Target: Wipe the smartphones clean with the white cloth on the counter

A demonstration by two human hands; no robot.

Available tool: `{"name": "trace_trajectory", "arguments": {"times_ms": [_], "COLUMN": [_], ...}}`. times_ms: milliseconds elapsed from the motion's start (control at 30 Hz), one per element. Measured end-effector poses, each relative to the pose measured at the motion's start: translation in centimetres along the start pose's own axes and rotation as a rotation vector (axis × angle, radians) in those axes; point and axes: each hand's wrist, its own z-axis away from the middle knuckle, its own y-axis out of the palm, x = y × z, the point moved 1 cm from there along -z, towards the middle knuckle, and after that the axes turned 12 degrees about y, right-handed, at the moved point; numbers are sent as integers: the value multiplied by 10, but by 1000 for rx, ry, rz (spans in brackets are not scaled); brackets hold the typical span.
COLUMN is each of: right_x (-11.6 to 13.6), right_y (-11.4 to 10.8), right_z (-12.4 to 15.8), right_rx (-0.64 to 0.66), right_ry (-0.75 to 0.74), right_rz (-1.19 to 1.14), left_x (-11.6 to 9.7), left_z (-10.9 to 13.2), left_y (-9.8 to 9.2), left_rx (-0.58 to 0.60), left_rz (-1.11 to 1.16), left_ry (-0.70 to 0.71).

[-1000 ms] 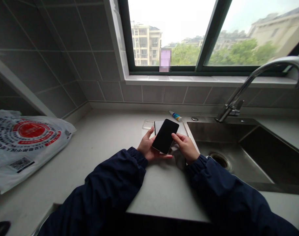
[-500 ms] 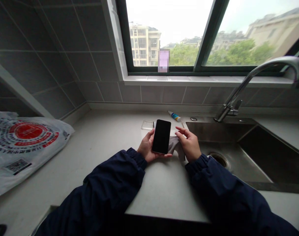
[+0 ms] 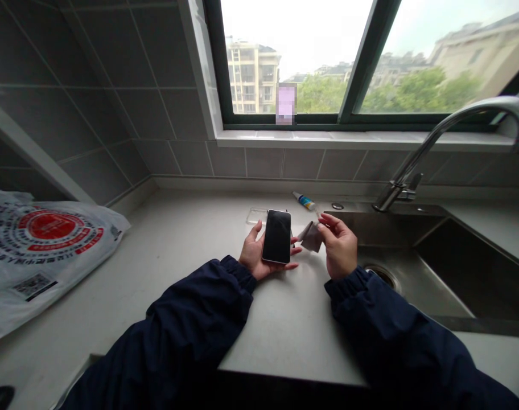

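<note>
A smartphone (image 3: 277, 236) with a dark screen lies face up across the palm of my left hand (image 3: 256, 253), whose fingers reach under it and show at its right side. My right hand (image 3: 340, 242) pinches a grey cloth (image 3: 311, 236), which hangs folded to the right of the phone, just off my left fingertips. Behind the phone, a clear phone case (image 3: 256, 215) lies on the counter, partly hidden. A small tube (image 3: 304, 200) with a blue and yellow label and a white tip lies behind my right hand.
To the right is a steel sink (image 3: 430, 279) with a chrome tap (image 3: 430, 142) arching over it. A white plastic bag (image 3: 50, 245) with red and black print lies on the counter (image 3: 191, 222) at left. Behind are a tiled wall and a window.
My right hand has moved a little right, drawing the cloth away from the phone. My left thumb has lifted off the phone's edge, and the phone now rests flatter on the palm.
</note>
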Motion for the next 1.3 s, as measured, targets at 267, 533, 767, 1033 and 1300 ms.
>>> {"name": "trace_trajectory", "arguments": {"times_ms": [267, 533, 767, 1033, 1300], "right_x": [19, 16, 18, -1, -7], "right_y": [4, 2, 6, 11, 9], "right_z": [26, 36, 32, 25, 23], "right_rx": [309, 523, 239, 521, 504], "right_ry": [-377, -322, -404, -617, -570], "right_rz": [310, 300, 499, 763, 964], "left_x": [5, 7, 5, 5, 12], "left_z": [0, -1, 1, 2, -1], "left_y": [-2, -6, -5, -3, -3], "left_rx": [85, 171, 212, 187, 225], "left_rz": [-59, -50, -55, -76, -207], "left_ry": [-127, -143, -166, -123, -144]}}
